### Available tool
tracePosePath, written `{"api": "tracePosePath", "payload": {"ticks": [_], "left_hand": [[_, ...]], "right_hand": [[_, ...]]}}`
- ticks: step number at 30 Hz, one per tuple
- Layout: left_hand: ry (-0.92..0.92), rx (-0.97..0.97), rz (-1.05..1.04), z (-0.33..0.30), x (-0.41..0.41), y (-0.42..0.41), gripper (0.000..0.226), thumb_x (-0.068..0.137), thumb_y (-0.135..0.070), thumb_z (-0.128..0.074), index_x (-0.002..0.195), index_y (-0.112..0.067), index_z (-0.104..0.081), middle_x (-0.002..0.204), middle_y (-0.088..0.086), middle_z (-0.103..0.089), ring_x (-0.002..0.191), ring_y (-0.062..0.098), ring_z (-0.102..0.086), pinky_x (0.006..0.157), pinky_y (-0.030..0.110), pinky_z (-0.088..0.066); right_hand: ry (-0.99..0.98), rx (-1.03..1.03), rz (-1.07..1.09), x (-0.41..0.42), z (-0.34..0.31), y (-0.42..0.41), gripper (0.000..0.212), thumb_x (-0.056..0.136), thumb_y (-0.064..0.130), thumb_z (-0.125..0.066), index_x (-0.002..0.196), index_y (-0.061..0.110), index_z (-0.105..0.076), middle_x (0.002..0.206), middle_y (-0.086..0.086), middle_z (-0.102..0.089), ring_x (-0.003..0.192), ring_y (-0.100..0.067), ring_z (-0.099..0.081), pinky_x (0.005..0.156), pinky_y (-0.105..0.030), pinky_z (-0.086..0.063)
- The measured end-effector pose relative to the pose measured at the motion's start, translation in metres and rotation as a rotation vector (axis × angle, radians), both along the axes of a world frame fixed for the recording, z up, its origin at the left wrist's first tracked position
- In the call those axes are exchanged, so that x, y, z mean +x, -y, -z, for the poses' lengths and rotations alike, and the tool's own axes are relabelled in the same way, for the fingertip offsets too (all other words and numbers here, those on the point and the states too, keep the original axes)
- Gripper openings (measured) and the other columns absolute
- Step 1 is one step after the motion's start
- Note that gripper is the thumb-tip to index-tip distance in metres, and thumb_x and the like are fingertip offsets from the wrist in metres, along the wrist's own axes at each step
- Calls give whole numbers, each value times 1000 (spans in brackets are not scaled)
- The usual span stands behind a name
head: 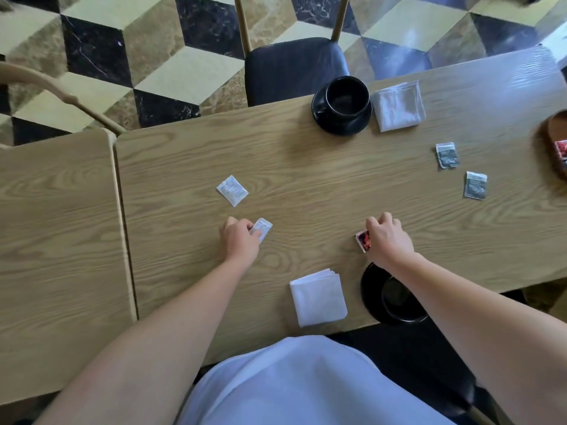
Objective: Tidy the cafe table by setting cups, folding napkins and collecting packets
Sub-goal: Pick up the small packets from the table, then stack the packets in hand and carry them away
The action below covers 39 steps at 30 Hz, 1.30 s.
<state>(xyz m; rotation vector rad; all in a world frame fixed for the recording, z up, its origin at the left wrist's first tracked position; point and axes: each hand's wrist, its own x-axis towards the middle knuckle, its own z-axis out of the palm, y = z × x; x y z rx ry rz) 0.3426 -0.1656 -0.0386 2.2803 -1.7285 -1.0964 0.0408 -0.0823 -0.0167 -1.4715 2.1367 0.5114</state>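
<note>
Nearest the person, on the light wood-grain table (306,185), a folded white napkin (318,297) lies beside a black cup on its black saucer (391,297), the saucer overhanging the near edge. Left hand (241,240) pinches a small white paper packet (261,230); right hand (388,237) grips a red-printed packet (363,240). Beyond lie another white packet (232,190) and two grey packets (447,155) (475,185), with bare wood between. Farthest, a second black cup and saucer (342,105) touches a second folded napkin (398,106).
</note>
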Motion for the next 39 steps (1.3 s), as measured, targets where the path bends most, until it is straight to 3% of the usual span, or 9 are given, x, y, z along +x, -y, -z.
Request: {"api": "tracePosePath", "payload": {"ticks": [7, 12, 16, 19, 24, 27, 30, 34, 39], "left_hand": [[140, -50, 60, -3, 9, 61, 4, 87, -16, -62, 84, -16, -61, 122, 13, -52, 114, 34, -42, 101, 38, -37], [328, -127, 419, -9, 12, 100, 5, 88, -16, -64, 91, -18, -67, 138, 4, -49, 124, 32, -38, 95, 39, -37], [535, -130, 856, -17, 10, 125, 18, 88, -18, -63, 105, -21, -69, 152, 2, -39, 136, 29, -30, 100, 43, -36], [636, -96, 1067, -24, 4, 135, 25, 89, -18, -60, 111, -25, -68, 143, 4, -42, 129, 28, -37, 94, 40, -39], [706, -48, 1249, -35, -6, 141, 26, 86, -7, -58, 97, -29, -65, 114, 3, -39, 102, 24, -43, 76, 33, -34], [769, -99, 1411, -35, -4, 146, 24, 87, -8, -57, 97, -28, -64, 111, 3, -41, 103, 24, -44, 74, 32, -32], [811, -128, 1408, -31, 0, 145, 20, 91, -12, -53, 105, -25, -60, 112, 4, -48, 105, 25, -49, 79, 33, -36], [822, -100, 1057, -23, 2, 131, 23, 92, -11, -50, 114, -18, -49, 117, 6, -65, 111, 28, -53, 87, 37, -38], [790, -122, 847, -13, 13, 113, 21, 92, -19, -54, 108, -20, -67, 116, 5, -59, 112, 28, -47, 89, 38, -36]], "right_hand": [[37, -81, -28, -8, 6, 11, 32, 82, 12, -67, 111, 14, -54, 117, -8, -49, 107, -31, -47, 70, -36, -44], [105, -65, 25, -5, 14, 27, 33, 85, 15, -67, 114, 16, -50, 111, -7, -57, 106, -31, -53, 71, -34, -40], [141, -14, 47, -7, 19, 31, 30, 85, 23, -69, 111, 17, -57, 109, -9, -53, 108, -31, -52, 76, -35, -43], [170, 2, 97, -11, 22, 28, 25, 87, 27, -68, 106, 14, -61, 103, -8, -48, 108, -33, -52, 75, -35, -42], [209, 11, 144, -11, 23, 26, 22, 88, 29, -67, 104, 14, -60, 98, -4, -41, 108, -32, -53, 72, -34, -38], [203, 28, 149, -9, 20, 28, 22, 89, 27, -66, 105, 14, -59, 100, -4, -41, 110, -31, -52, 73, -34, -39], [199, 39, 168, -6, 17, 28, 22, 89, 26, -66, 106, 13, -59, 103, -7, -45, 110, -32, -53, 75, -34, -42], [232, 49, 233, 6, 9, 26, 16, 89, 25, -63, 96, 11, -60, 108, -11, -53, 105, -33, -57, 78, -36, -48], [485, -36, 497, 36, -4, 30, 15, 79, 22, -66, 81, 7, -68, 78, -2, -73, 79, -22, -69, 65, -35, -53]]}}
